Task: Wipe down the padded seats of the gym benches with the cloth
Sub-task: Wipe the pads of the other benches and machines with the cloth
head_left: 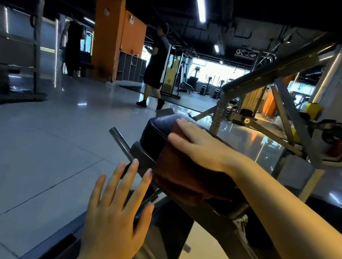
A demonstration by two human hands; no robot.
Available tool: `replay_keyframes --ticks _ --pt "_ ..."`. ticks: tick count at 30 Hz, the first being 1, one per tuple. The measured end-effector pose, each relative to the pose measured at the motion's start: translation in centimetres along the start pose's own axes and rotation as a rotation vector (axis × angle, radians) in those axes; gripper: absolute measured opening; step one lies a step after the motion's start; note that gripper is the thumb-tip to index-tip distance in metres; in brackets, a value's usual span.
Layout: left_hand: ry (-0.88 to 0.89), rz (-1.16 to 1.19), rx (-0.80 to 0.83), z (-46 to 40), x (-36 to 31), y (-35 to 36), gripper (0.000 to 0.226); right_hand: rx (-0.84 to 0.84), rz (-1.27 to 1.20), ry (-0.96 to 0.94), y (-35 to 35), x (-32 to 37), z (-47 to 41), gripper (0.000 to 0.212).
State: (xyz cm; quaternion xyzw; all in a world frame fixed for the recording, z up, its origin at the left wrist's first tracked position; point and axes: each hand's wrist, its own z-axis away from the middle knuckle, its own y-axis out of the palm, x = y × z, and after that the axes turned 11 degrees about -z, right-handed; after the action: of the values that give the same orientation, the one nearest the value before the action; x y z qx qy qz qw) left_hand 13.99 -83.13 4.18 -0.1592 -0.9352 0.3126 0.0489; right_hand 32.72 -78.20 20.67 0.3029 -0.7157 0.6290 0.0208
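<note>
I see one dark red cloth (184,174) draped over the near end of one black padded seat (159,132), hanging down its near edge. My right hand (202,148) lies flat on the cloth, fingers straight, pressing it against the seat top. My left hand (114,212) hovers spread and holding nothing, fingertips near a steel peg (121,142) jutting from the seat's left side. The bench frame (204,217) slopes beneath. An inclined backrest (280,71) rises beyond. Two people (155,67) stand on the tiled floor (34,145) past the seat's far edge.
</note>
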Motion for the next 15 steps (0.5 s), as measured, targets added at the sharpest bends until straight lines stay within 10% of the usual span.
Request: replay_keyframes --ticks 15 --pt "0.016 0.016 0.204 -0.1 0.2 -0.7 0.063 0.032 -0.04 0.008 -2.1 -3.5 -3.2 0.08"
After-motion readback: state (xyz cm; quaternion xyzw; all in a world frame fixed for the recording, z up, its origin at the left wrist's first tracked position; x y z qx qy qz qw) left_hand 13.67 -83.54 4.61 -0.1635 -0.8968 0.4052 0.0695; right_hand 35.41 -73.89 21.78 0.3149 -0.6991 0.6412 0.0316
